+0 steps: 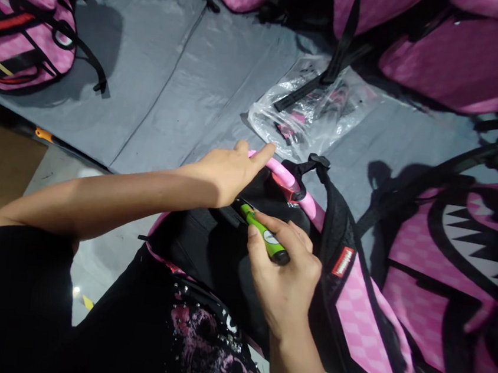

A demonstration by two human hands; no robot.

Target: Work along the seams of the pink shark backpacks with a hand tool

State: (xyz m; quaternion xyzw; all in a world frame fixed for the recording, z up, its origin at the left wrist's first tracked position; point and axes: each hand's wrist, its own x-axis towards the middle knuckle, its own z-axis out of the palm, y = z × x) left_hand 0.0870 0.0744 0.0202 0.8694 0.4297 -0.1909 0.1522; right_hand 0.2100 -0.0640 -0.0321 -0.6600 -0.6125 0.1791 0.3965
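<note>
A black and pink backpack (223,267) leans against my body at the table's front edge, its black panel facing up. My left hand (226,172) is closed over the pink upper edge (281,172), thumb side hidden. In my right hand (286,273) is a green-handled tool (266,236) with a black end. Its slim dark tip points at the black panel just below my left hand; whether it touches the fabric I cannot tell. A wide shoulder strap (337,237) with a red label rises beside my right hand.
Beyond the backpack, a clear plastic bag (314,110) with small items lies on the grey table cover (153,81). More pink backpacks stand at the left (29,27), far right (471,61) and near right (446,260). An orange-handled tool (44,134) lies along the table edge.
</note>
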